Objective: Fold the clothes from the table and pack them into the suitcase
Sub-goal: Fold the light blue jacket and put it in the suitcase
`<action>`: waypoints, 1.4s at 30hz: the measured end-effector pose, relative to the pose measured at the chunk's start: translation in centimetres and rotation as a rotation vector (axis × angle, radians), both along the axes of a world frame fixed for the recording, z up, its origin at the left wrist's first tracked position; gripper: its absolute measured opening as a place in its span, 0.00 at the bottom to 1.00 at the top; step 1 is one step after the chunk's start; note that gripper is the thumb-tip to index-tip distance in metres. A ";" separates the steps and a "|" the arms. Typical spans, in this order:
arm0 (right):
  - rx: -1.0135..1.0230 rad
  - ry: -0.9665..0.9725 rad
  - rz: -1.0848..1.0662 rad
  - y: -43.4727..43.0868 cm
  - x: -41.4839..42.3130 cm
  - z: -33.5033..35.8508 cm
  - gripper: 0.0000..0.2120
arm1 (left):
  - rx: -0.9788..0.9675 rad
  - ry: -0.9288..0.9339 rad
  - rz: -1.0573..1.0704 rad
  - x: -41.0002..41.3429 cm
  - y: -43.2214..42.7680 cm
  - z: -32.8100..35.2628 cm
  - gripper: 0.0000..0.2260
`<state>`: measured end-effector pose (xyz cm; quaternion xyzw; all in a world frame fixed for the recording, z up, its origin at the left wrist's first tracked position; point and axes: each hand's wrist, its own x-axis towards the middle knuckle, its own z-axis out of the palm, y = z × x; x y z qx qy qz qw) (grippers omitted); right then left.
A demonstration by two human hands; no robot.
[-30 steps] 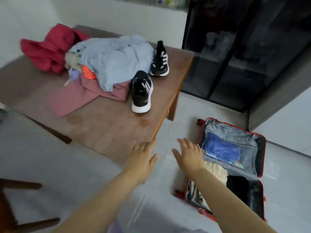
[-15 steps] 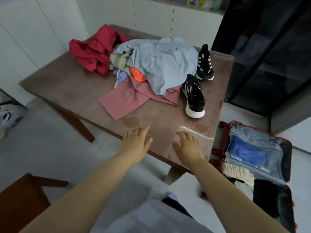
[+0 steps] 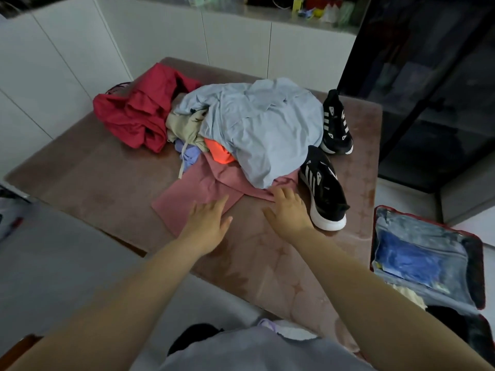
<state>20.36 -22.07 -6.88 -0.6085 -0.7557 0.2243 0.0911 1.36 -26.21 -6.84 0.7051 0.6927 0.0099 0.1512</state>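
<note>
Reaching the pink top [image 3: 187, 194]

Since a second ago my arms have swung from the suitcase [image 3: 471, 247], open on the floor at my right, to the table [image 3: 107, 183]. My left hand [image 3: 207, 223] and right hand [image 3: 288, 210] are spread, fingers straight, at the top's near edge, pinching nothing; folding can start. White cabinets [image 3: 160, 36] behind, dark glass [image 3: 428, 89] right.

I see white cabinet fronts [image 3: 160, 41] at rear, a cluttered countertop [image 3: 267, 16] above them, dark glass panels [image 3: 428, 89] at right, pale floor [image 3: 67, 263] below.
</note>
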 end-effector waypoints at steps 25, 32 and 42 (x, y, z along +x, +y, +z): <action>-0.060 0.476 -0.429 5.2 -5.0 5.8 0.12 | 0.216 0.057 -0.416 -11.1 24.1 4.0 0.37; 0.071 0.301 -0.933 -1.9 3.7 6.0 0.08 | 0.156 0.069 -0.546 -10.2 27.4 4.1 0.42; 0.256 -0.024 -0.548 5.3 -3.9 7.0 0.24 | 0.222 -0.333 -0.640 -5.6 24.5 6.3 0.08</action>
